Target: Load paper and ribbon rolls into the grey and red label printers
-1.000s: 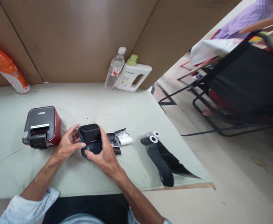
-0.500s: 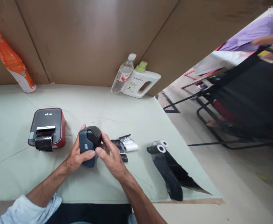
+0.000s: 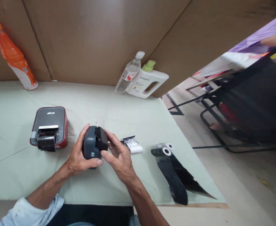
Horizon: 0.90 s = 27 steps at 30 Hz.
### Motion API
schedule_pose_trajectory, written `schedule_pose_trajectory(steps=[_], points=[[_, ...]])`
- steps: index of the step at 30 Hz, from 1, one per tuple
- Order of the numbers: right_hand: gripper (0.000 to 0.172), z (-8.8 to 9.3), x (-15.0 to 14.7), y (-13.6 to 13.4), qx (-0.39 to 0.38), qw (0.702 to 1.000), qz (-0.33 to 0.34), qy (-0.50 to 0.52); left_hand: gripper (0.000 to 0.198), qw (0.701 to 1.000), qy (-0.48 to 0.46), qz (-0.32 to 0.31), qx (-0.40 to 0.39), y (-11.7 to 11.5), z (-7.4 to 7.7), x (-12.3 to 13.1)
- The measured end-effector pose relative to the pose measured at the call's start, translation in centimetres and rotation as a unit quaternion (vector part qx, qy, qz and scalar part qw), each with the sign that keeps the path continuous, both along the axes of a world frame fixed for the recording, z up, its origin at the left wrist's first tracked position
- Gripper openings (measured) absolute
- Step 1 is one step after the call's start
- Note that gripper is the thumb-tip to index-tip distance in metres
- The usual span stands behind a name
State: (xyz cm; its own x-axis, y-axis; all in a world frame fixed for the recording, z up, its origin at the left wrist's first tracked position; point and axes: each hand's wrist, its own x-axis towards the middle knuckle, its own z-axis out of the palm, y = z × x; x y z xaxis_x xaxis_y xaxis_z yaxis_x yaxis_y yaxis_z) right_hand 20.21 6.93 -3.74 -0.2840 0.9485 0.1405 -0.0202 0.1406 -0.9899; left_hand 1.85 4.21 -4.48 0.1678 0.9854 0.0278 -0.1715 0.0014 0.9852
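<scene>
My left hand (image 3: 80, 157) wraps around a small dark grey handheld printer (image 3: 94, 143), thumb under its front and fingers behind it, holding it above the table. The fingers of my right hand (image 3: 117, 155) grip the printer's black lid end from the right. Just right of my hands a small white paper roll with a black strip (image 3: 132, 145) lies on the table. A red and grey label printer (image 3: 49, 125) sits to the left, a black strip hanging from its slot.
Two paper rolls with long black tails (image 3: 173, 169) lie near the table's right edge. An orange bottle (image 3: 15, 61), a clear water bottle (image 3: 129, 73) and a white jug (image 3: 148, 81) stand against the cardboard wall. A black folding chair (image 3: 251, 103) and another person are beyond.
Both hands lifted the small printer off the table and turned it on its side. The view shifted slightly left.
</scene>
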Motion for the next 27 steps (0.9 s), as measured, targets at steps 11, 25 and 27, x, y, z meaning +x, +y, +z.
schedule_pose_trajectory(steps=[11, 25, 27], points=[[0.077, 0.2, 1.3, 0.3, 0.014, 0.998, 0.055, 0.009, 0.124, 0.991, 0.099, 0.017, 0.083, -0.1, 0.2, -0.4], [0.079, 1.7, 4.5, 0.7, 0.093, 0.988, 0.111, -0.06, 0.125, 0.945, 0.237, 0.031, 0.223, -0.6, -0.6, -1.1], [0.078, 2.0, 4.7, 0.6, 0.104, 0.985, 0.113, -0.073, 0.122, 0.941, 0.232, 0.033, 0.246, -0.5, -0.4, -1.0]])
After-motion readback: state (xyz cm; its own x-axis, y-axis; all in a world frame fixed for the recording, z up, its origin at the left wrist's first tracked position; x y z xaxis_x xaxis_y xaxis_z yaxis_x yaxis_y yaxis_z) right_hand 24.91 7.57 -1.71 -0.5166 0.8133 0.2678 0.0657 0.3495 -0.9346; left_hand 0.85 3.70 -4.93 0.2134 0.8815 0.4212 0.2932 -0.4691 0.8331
